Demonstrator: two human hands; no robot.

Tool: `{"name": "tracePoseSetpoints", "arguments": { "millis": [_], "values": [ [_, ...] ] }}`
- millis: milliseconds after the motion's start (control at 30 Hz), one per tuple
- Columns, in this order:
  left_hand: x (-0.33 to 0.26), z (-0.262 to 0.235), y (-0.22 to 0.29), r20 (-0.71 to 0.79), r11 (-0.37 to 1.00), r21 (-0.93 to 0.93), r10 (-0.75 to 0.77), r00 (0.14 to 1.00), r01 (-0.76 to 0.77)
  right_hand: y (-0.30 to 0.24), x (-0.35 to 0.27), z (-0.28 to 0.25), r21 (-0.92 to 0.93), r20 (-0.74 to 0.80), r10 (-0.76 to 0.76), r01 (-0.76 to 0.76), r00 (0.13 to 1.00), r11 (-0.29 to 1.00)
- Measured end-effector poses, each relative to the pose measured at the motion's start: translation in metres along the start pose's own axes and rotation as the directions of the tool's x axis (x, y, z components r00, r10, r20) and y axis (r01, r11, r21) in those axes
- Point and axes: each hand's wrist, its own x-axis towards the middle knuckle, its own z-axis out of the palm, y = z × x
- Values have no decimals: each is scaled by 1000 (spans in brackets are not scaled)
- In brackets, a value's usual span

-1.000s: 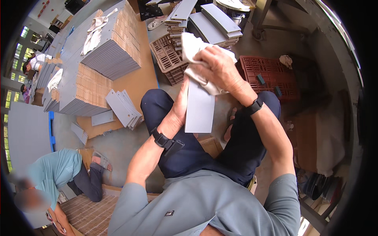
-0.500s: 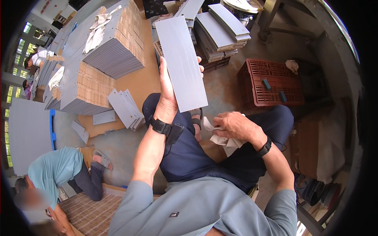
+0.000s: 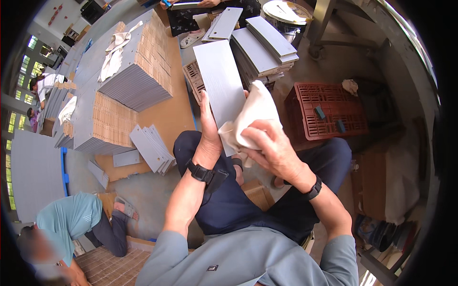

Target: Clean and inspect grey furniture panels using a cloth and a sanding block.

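A flat grey rectangular board (image 3: 218,71) stands tilted up in front of me. My left hand (image 3: 210,131) grips it from behind and along its left edge, with fingertips showing at the right edge. Bunched in my right hand (image 3: 273,148) is a white cloth (image 3: 257,109), which lies against the board's lower right part and covers its edge there. The fingers of that hand are closed round the cloth. Both forearms come up over my lap.
Tall stacks of grey boards (image 3: 119,59) stand on the left, with a cloth on top. More boards (image 3: 262,45) are piled ahead, beside a round bucket (image 3: 288,12). At the right is a red crate (image 3: 329,107). A co-worker in teal (image 3: 69,212) crouches at lower left; another person's hands show at the top.
My right hand has risen from my lap with the cloth and brought it onto the board. The board and my left hand have come slightly lower in view.
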Motion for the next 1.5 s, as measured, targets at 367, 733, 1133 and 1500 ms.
{"name": "tracePoseSetpoints", "arguments": {
  "millis": [367, 733, 1133, 1500],
  "values": [
    [-23, -24, -34, 355, 948, 51, -310, 882, 313, 120, 102, -32, -139, -428, 151, -230, 891, 963],
    [-17, -22, -30, 403, 958, 65, -283, 870, 281, 164, 74, -86, 415, -566, 544, -356, 619, 837],
    [-19, -15, -48, 319, 914, 95, -404, 857, 395, 79, 83, -18, -289, -228, 9, -77, 974, 954],
    [-27, -21, -42, 253, 887, 260, -443, 860, 381, 134, 87, -46, 220, -207, 636, -598, 743, 770]
  ]
}}
